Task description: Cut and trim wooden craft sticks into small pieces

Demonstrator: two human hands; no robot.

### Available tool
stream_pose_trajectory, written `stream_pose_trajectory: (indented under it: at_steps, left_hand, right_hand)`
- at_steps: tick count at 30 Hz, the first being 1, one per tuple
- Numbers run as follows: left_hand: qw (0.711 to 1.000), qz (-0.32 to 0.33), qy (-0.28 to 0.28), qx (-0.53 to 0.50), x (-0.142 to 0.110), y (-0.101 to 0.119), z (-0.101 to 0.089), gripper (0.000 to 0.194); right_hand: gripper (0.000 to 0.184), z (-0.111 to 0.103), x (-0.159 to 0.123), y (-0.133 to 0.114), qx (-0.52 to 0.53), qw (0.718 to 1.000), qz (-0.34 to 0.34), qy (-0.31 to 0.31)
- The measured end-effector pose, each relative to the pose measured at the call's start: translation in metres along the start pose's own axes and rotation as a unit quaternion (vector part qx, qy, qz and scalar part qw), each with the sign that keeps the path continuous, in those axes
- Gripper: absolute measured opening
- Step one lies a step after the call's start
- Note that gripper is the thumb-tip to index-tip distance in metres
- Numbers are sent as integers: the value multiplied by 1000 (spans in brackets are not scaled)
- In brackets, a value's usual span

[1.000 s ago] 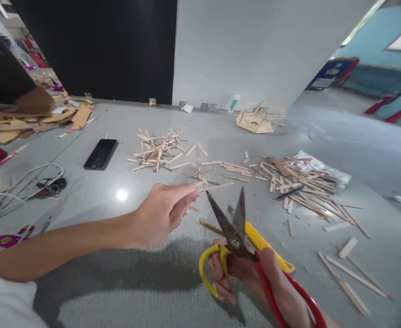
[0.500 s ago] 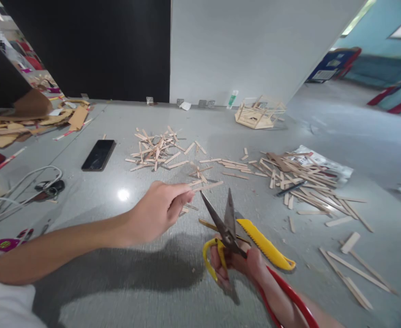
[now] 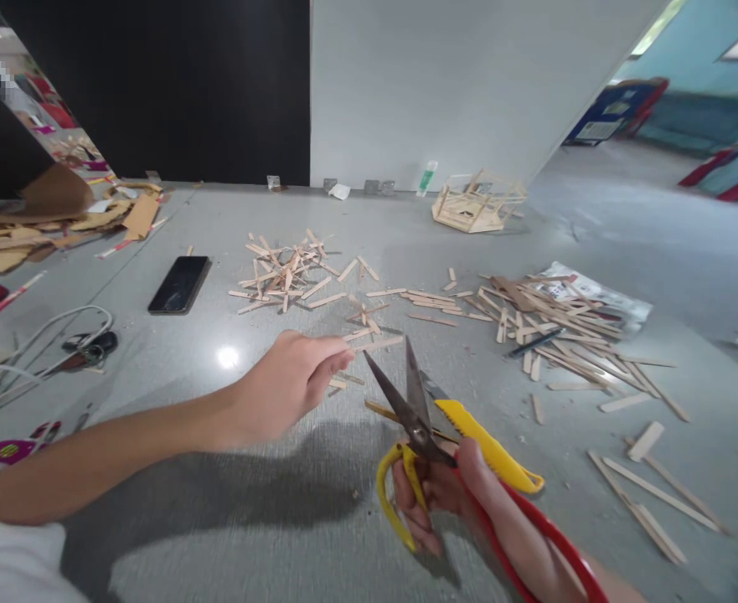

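Observation:
Between thumb and fingers, my left hand [image 3: 286,381] pinches a thin wooden craft stick [image 3: 378,344] that points to the right. My right hand [image 3: 462,490] grips scissors [image 3: 417,427] with one yellow and one red handle. Their blades stand apart in a V, the tips close to the stick. Beneath and beside the scissors lies a yellow-handled saw [image 3: 487,448] with a toothed edge. Short cut pieces of stick [image 3: 290,272] form a loose heap beyond my left hand. Longer craft sticks [image 3: 557,335] are piled to the right, partly on a plastic bag [image 3: 626,310].
A phone [image 3: 180,285] and white cables [image 3: 60,322] lie on the left. At the back stand a stick-built frame [image 3: 478,205] and a green-and-white tube [image 3: 427,178] by the upright panel [image 3: 444,92]. Cardboard scraps [image 3: 142,216] lie at the far left. Loose sticks [image 3: 658,494] lie front right.
The scissor blades have closed slightly, and their tips have shifted a little left. My left hand and its stick have moved slightly left in view.

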State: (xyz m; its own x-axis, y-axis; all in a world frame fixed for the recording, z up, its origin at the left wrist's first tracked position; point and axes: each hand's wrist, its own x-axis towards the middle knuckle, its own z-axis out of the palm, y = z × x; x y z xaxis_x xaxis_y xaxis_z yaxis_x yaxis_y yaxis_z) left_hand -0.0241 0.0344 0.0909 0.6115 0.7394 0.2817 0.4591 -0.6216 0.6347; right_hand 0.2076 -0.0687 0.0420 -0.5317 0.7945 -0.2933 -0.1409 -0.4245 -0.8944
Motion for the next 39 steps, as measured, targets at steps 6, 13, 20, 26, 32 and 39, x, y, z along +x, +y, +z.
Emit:
stream_pose_trajectory:
  at_steps: [6, 13, 20, 26, 32, 39]
  left_hand:
    - [996, -22, 14, -84, 0, -1, 7, 29]
    - [970, -100, 42, -216, -3, -3, 27, 35]
    - [990, -54, 46, -118, -3, -7, 23, 36]
    - [999, 2, 48, 12, -2, -11, 14, 31]
    - [998, 27, 24, 59, 0, -12, 8, 29]
    - [997, 23, 5, 69, 0, -11, 5, 29]
  right_hand:
    - [91, 9, 6, -19, 158, 977, 49, -135]
    - [95, 13, 11, -12, 300, 933, 55, -190]
    - [84, 4, 13, -2, 131, 985, 26, -107]
    - [63, -7, 9, 3, -88, 995, -36, 41]
    - [61, 5, 9, -6, -125, 990, -6, 73]
    - [61, 6, 8, -2, -119, 986, 34, 111]
